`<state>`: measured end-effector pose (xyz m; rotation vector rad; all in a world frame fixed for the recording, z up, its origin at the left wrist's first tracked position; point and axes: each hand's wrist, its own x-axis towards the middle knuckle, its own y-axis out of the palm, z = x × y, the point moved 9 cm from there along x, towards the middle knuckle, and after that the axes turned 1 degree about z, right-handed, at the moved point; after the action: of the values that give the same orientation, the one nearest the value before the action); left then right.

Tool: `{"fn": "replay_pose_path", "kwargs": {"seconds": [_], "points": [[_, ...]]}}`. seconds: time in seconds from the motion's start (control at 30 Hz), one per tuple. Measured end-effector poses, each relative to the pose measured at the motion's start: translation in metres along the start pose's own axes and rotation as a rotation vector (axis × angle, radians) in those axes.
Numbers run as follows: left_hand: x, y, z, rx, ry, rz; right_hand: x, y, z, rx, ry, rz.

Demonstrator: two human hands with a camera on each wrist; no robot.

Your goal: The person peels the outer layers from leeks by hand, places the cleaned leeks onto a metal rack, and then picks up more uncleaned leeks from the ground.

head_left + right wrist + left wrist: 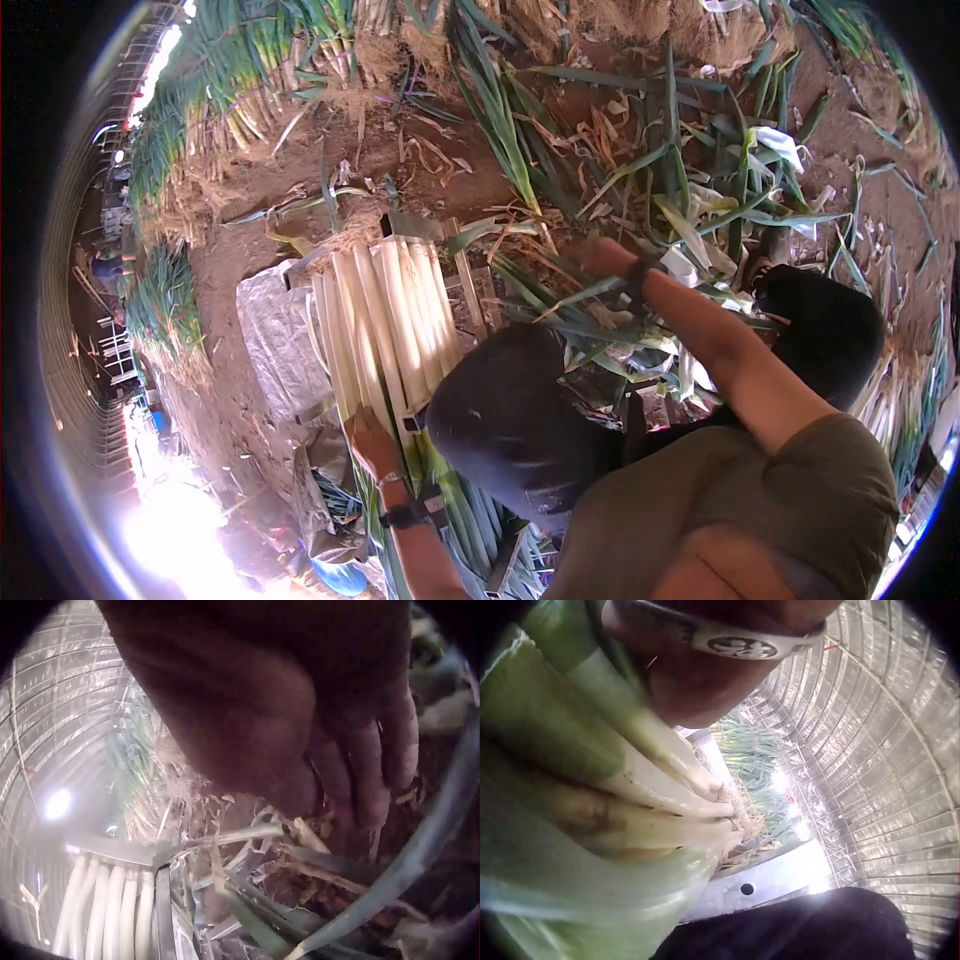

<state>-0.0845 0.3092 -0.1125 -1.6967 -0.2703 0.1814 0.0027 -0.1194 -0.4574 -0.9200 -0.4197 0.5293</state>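
Note:
A row of leeks (385, 310), with thick white stalks and roots at the far end, lies side by side in a metal-ended rack (412, 226). My left hand (370, 443) rests along the bundle's left edge, fingers pointing toward the roots. Close up in the left wrist view are green-white leek stalks (645, 787) beside that hand. Right of the rack, my right hand (603, 258) reaches down over loose leaves (560, 300) on the ground. The right wrist view shows its fingers (367, 772) hanging down close above dry scraps, with a long green leaf (405, 877) beside them.
Bundled leeks (240, 90) stand along the back and left. Trimmed leaves (700, 210) litter the soil at right. A silver sheet (285, 340) lies left of the rack. The person's dark-clad knee (510, 410) is close to the rack's right side.

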Motion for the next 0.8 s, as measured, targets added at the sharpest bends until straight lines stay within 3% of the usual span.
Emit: {"fn": "replay_pose_path", "kwargs": {"seconds": [0.03, 0.1, 0.13, 0.2, 0.3, 0.4, 0.5, 0.53, 0.57, 0.6, 0.63, 0.67, 0.73, 0.8], "points": [[-0.001, -0.005, -0.003, -0.010, 0.000, -0.050, 0.009, -0.002, 0.011, 0.008, 0.009, 0.006], [-0.002, 0.001, -0.003, 0.020, -0.001, 0.015, 0.022, -0.027, 0.002, 0.372, 0.429, -0.327], [-0.005, 0.004, 0.002, 0.072, -0.019, 0.035, 0.035, -0.037, 0.011, 0.379, 0.436, -0.318], [-0.006, 0.002, 0.001, 0.051, -0.134, 0.070, 0.044, -0.027, 0.006, 0.328, 0.777, 0.000], [-0.009, 0.005, 0.013, 0.068, -0.071, 0.007, 0.045, -0.019, 0.004, 0.414, 0.940, 0.024], [-0.017, 0.013, 0.040, -0.114, -0.114, -0.024, 0.048, 0.015, -0.002, 0.464, 0.878, -0.080], [-0.017, 0.015, 0.048, -0.193, -0.215, -0.012, 0.041, 0.044, -0.005, 0.427, 0.977, 0.000], [-0.016, 0.010, 0.035, -0.226, -0.135, -0.067, 0.043, 0.041, -0.006, 0.425, 0.977, 0.000], [-0.016, 0.010, 0.039, -0.227, -0.135, -0.068, 0.046, 0.047, -0.004, 0.494, 0.961, 0.117], [-0.016, 0.008, 0.028, -0.035, 0.053, -0.078, 0.046, 0.047, 0.003, 0.561, 0.943, 0.235], [-0.020, 0.007, 0.011, 0.158, 0.239, -0.089, 0.044, 0.037, 0.006, 0.556, 0.942, 0.234], [-0.021, 0.006, 0.010, 0.153, 0.238, -0.096, 0.042, 0.029, 0.013, 0.696, 0.927, 0.232], [-0.011, 0.006, 0.016, -0.023, -0.022, -0.052, 0.036, 0.007, 0.022, 0.823, 0.901, 0.215], [-0.005, 0.001, 0.000, -0.003, -0.046, -0.034, 0.029, -0.020, 0.038, 1.231, 0.840, 0.080]]}}
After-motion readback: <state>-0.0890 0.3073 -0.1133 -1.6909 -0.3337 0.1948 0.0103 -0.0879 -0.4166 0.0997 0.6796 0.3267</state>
